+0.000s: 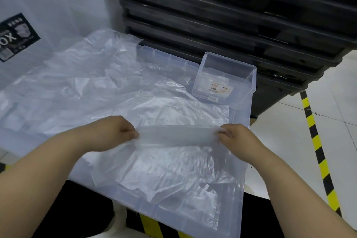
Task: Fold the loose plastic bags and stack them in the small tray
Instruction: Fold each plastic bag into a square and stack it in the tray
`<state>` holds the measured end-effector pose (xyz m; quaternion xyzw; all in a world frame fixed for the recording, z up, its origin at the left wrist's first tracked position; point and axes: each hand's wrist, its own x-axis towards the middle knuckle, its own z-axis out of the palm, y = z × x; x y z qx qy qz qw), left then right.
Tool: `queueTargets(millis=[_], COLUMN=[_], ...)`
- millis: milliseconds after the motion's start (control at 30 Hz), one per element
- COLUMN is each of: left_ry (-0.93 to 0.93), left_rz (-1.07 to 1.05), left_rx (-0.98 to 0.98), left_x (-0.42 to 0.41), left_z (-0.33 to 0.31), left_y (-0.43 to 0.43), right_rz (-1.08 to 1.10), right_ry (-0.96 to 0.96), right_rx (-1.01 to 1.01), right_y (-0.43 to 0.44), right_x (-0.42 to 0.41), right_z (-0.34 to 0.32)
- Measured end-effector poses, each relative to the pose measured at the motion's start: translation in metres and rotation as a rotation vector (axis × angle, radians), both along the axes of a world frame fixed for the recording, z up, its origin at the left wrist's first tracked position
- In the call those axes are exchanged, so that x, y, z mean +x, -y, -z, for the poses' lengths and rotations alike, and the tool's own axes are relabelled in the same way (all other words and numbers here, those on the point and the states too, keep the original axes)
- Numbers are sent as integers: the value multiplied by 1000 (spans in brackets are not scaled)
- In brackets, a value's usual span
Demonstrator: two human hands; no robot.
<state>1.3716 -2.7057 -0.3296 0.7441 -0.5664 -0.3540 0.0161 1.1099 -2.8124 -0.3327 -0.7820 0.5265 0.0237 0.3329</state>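
left hand (116, 131) + right hand (238, 137): each pinches 1 end of 1 folded bag (177, 135) | 1 small tray (250, 85)

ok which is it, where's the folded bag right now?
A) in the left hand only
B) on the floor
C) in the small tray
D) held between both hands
D: the left hand and the right hand each pinch one end of the folded bag, holding it above the loose bags and short of the small tray.
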Motion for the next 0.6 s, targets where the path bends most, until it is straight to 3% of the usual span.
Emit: queueTargets(millis=[167,300,367,433,533,600], left_ry=[-150,301,442,467,454,395], left_rz=[-348,-407,-295,-74,218,290], left_rx=[-96,-356,-603,-770,-679,-533], left_x=[9,2,-7,-24,-58,-79], left_z=[-1,4,11,22,41,43], left_y=[5,9,11,14,15,14], right_rz=[235,325,332,312,272,265], right_ry=[136,183,174,139,75,46], right_rx=[47,46,40,29,-5,-27], right_y=[4,2,2,3,3,5], right_x=[4,8,11,15,19,20], right_z=[12,19,21,21,24,26])
